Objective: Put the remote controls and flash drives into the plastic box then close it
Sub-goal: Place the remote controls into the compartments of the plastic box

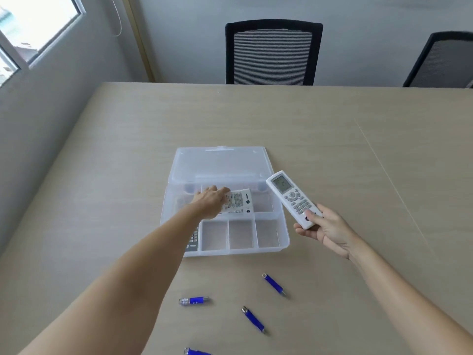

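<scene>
Box: clear plastic box [271,248] lay open on the bench [332,149].
Left hand [211,202]: pressed a white remote [239,201] inside.
Right hand [330,229]: held another remote [291,197].
Flash drives [194,300]: blue, on the bench.

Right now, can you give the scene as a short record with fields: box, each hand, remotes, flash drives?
box: clear plastic box, lid open, on the table
left hand: in the box, on a white remote
right hand: holds a second white remote beside the box
third remote: partly hidden under the left arm, in the box
flash drives: four blue, on the table, nearest cut by the frame
</scene>
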